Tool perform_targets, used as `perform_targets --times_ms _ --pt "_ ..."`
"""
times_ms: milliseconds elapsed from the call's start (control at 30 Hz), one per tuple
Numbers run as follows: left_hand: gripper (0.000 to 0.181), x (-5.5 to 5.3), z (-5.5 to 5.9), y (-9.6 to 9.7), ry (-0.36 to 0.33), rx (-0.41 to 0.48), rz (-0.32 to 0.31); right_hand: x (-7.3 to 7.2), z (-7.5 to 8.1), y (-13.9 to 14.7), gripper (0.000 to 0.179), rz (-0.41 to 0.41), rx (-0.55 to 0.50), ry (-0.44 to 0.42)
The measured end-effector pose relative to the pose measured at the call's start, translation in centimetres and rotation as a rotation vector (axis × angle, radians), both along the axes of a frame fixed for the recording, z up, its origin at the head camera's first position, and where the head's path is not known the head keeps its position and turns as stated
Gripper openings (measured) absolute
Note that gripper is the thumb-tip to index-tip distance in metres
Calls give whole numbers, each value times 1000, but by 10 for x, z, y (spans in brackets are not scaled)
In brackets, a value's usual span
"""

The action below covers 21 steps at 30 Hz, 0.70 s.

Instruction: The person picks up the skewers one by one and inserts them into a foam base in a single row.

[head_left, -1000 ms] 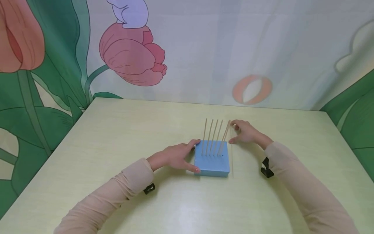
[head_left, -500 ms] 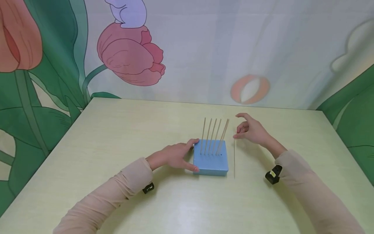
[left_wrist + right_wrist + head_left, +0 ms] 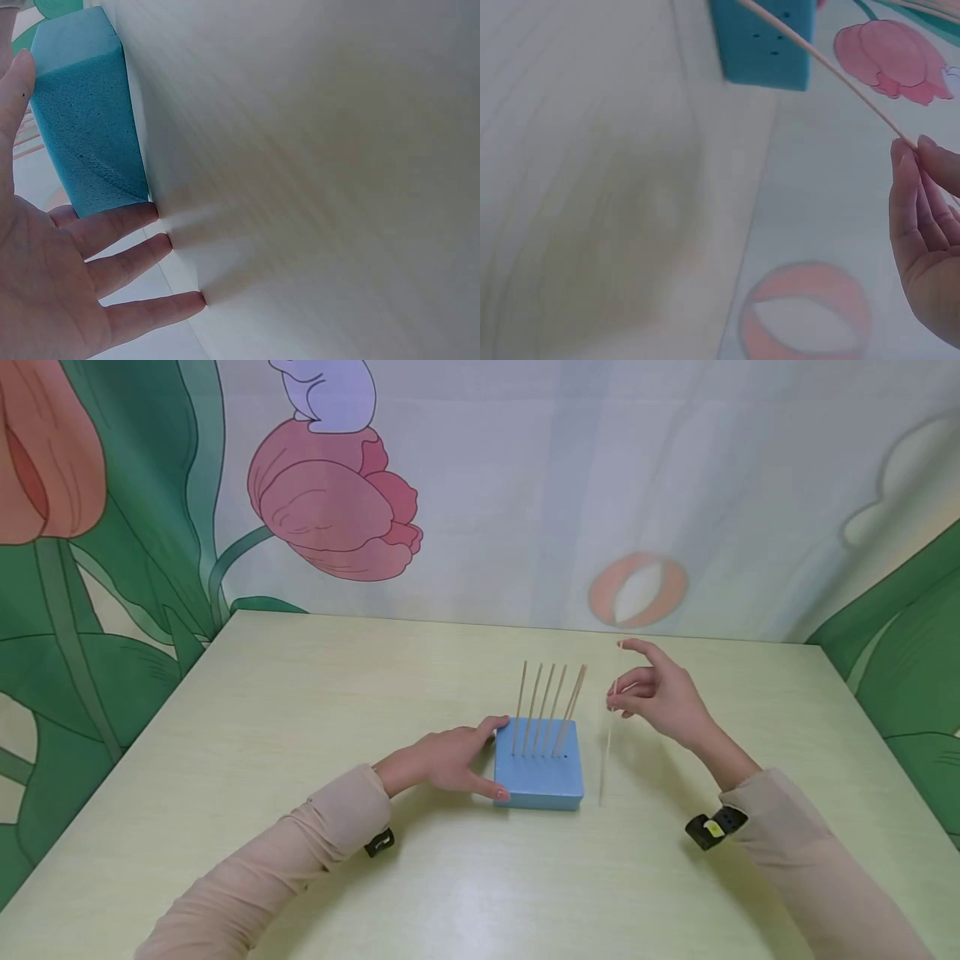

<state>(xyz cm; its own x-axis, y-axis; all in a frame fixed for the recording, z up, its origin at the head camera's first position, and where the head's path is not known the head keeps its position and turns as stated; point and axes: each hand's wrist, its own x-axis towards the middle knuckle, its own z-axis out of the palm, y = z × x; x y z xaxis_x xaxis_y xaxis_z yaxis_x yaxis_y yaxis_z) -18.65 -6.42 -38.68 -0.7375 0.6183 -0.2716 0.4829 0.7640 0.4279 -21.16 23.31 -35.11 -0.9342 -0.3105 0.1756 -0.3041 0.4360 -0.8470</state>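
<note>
A light-blue foam block (image 3: 538, 781) lies on the table, with several thin wooden sticks (image 3: 532, 706) standing in a row in its top. The rightmost sticks lean to the right, and a small bare hole shows beside them. My left hand (image 3: 453, 762) holds the block's left side, thumb at the near corner and index finger at the far one. In the left wrist view, the other fingers of the left hand (image 3: 56, 274) touch the tabletop. To the block's right, my right hand (image 3: 667, 697) pinches a loose wooden stick (image 3: 832, 69) between thumb and fingers, its lower end slanting down.
The pale wooden table (image 3: 337, 685) carries the block and both forearms. Behind it hangs a curtain (image 3: 510, 510) printed with tulips and a white animal. Small holes mark one side of the blue block (image 3: 769, 64) in the right wrist view.
The right hand has taken hold of the loose stick beside the block and raised it, moving slightly right and tilting it. The left hand stays on the block.
</note>
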Motion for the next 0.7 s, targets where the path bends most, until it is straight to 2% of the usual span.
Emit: perform_targets --times_ms 133,233,533,700 --pt "105 1 1 0 0 0 -2 10 9 -1 40 -17 -11 44" --pt "104 1 2 0 -2 -11 3 17 13 -1 28 -25 -16 77" --pt "104 1 1 0 3 -21 4 32 26 -3 20 -10 -106 176" --pt "104 1 1 0 7 -25 1 40 33 -6 18 -21 -123 213"
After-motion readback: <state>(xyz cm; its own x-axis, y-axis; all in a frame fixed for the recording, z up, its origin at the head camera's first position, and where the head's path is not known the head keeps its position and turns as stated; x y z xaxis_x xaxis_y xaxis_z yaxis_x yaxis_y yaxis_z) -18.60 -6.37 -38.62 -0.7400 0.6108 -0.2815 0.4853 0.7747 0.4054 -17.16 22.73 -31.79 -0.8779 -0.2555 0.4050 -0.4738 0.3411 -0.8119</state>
